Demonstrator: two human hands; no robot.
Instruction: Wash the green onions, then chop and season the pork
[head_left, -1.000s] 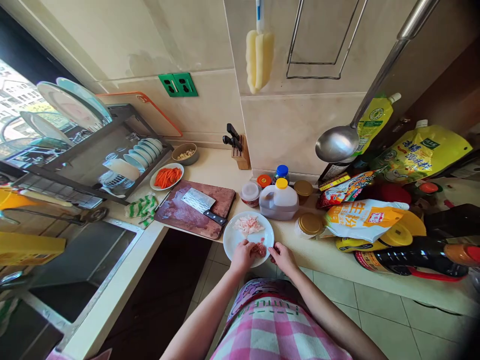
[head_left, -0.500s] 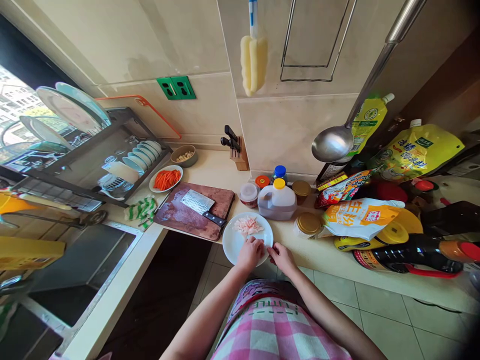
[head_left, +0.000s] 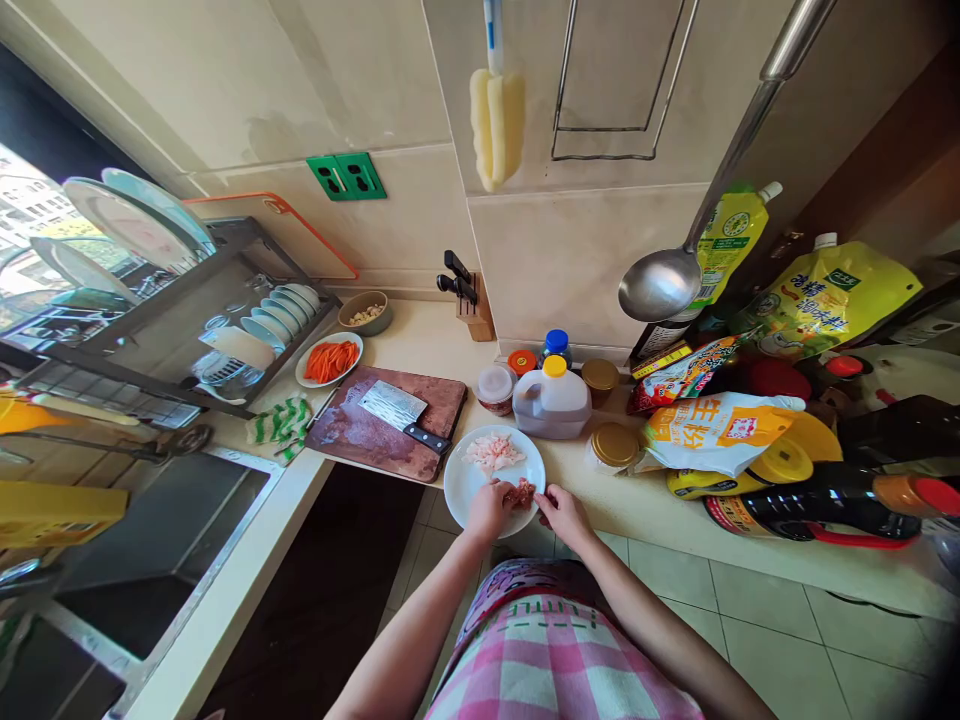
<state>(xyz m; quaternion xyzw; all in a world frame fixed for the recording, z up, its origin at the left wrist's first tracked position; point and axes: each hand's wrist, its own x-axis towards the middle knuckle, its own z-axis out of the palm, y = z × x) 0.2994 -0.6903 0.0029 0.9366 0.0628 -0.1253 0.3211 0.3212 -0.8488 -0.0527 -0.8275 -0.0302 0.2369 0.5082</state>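
Observation:
A white plate (head_left: 459, 490) lies at the counter's front edge. Pale, finely cut meat (head_left: 495, 452) is heaped on its far side, and a smaller heap of darker red meat (head_left: 523, 493) sits nearer me. My left hand (head_left: 490, 510) reaches over the near rim, its fingers bent together at the left side of the red meat; their tips are partly hidden. At the right rim, my right hand (head_left: 564, 514) is closed in a pinch on the plate's edge. A cleaver (head_left: 394, 406) rests on the brown cutting board (head_left: 349, 430) left of the plate.
Shredded carrot fills a plate (head_left: 300, 372) near the dish rack (head_left: 150, 340). A brown bowl (head_left: 367, 325) and knife block (head_left: 477, 318) stand behind. A jug (head_left: 551, 408), lidded jars (head_left: 615, 447) and a sauce bottle (head_left: 814, 505) crowd the right. A ladle (head_left: 661, 285) hangs above.
My left hand has shifted a little left on the plate, uncovering the red meat that it hid before. My right hand stays at the rim.

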